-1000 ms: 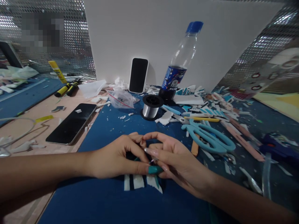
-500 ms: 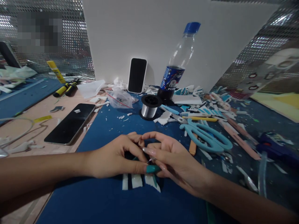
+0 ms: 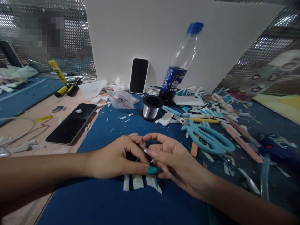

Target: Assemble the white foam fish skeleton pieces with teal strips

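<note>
My left hand (image 3: 124,156) comes in from the left with its fingers bent and its thumb, with a teal nail, pressed towards my right fingertips. Opposite it, my right hand (image 3: 174,161) is curled, its thumb and fingers pinched together. Between the fingertips there is a tiny shiny bit; most of whatever they hold is hidden. White strips (image 3: 138,182) with torn or cut ends show just below the fingers; whether they are held or lie on the blue mat (image 3: 112,204) I cannot tell.
Beyond my hands stand a wire spool (image 3: 151,112), a Pepsi bottle (image 3: 174,78) and an upright phone (image 3: 139,76). Blue-handled scissors (image 3: 208,137) and white scraps lie to the right, near a dark blue glue gun (image 3: 278,151). Another phone (image 3: 72,124) lies left.
The whole view has shifted slightly, with things appearing a little further right. Both hands keep almost the same pose, fingertips together.
</note>
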A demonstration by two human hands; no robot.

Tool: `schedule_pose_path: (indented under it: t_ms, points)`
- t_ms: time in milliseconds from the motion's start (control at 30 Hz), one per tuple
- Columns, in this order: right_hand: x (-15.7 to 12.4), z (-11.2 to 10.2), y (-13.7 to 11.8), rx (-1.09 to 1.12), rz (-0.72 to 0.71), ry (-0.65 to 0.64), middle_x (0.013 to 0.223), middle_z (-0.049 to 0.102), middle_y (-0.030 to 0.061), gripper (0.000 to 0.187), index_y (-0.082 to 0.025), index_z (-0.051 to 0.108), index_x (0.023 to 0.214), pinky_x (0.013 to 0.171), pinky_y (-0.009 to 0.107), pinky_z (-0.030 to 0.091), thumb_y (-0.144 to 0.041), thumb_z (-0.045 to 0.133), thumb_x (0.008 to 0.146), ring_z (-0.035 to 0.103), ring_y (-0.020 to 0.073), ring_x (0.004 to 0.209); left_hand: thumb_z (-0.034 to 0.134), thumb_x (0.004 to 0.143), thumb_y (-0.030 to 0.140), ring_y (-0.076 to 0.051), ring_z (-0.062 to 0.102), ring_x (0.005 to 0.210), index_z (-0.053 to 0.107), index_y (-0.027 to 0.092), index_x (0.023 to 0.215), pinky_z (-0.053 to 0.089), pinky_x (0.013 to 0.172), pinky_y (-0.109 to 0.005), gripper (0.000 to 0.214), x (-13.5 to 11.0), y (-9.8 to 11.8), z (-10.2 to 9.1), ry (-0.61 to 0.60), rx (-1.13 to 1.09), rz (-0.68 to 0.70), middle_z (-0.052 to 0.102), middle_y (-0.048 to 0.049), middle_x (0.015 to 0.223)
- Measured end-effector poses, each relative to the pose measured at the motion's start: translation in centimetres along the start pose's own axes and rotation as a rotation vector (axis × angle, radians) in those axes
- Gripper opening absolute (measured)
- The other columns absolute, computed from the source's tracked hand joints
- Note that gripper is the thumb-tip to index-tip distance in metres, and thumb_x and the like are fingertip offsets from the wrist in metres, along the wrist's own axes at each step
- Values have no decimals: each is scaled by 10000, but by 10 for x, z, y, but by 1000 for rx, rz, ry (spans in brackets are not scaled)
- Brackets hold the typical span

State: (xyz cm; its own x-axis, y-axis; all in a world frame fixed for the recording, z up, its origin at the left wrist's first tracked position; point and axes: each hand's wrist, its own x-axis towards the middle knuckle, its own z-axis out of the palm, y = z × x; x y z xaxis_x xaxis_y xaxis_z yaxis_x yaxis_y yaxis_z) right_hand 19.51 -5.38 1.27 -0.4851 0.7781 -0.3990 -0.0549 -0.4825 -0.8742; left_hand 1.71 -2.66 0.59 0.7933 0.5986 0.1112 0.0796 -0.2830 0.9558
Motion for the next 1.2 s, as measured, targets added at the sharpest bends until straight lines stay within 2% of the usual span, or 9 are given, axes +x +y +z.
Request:
schedule_pose_path:
  t_ms: [133, 400, 667, 900, 1100, 1200]
  points:
    - [-1, -1, 0, -12, -2, -10, 575, 443, -76, 242, -244, 494, 1034, 394, 171, 234, -337, 595, 834, 243, 21, 384, 642, 774, 187, -157, 576, 894, 726, 149, 746, 384, 906, -329, 96, 0, 0, 0, -9, 25, -6, 706, -52, 844]
    - [-1, -1, -1, -47, -1, 2, 502, 394, -91, 236, -239, 504, 1035, 410, 164, 280, -339, 590, 839, 256, 33, 392, 627, 786, 183, -141, 572, 819, 718, 148, 718, 405, 885, -317, 118, -1, 1, 0, -10, 8, -25, 687, -42, 765]
    - [0, -1, -1, -32, 12, 10, 610, 474, -62, 286, -229, 492, 1052, 400, 152, 300, -352, 606, 821, 285, 27, 405, 645, 780, 203, -139, 534, 840, 721, 158, 734, 367, 925, -331, 99, -2, -1, -1, -8, 63, -11, 680, -32, 791]
    - [-1, -2, 0, -50, 5, 10, 528, 412, -84, 249, -243, 495, 1040, 403, 154, 283, -341, 592, 833, 265, 35, 406, 639, 784, 194, -137, 553, 835, 723, 152, 754, 380, 883, -306, 99, -1, 0, 0, -14, 38, -1, 692, -38, 805]
    - [-2, 0, -2, -59, -1, 16, 626, 484, -61, 247, -241, 492, 1044, 398, 158, 270, -330, 586, 833, 262, 23, 406, 644, 780, 208, -139, 555, 848, 718, 152, 742, 370, 891, -308, 100, -1, -1, 0, -10, 58, -4, 695, -34, 819]
    - [-1, 0, -1, -61, -7, 17, 583, 454, -70, 260, -234, 487, 1052, 399, 159, 267, -339, 584, 835, 259, 26, 404, 646, 779, 219, -143, 557, 850, 719, 144, 735, 371, 893, -310, 114, -1, -1, -1, -7, 52, -12, 695, -41, 812]
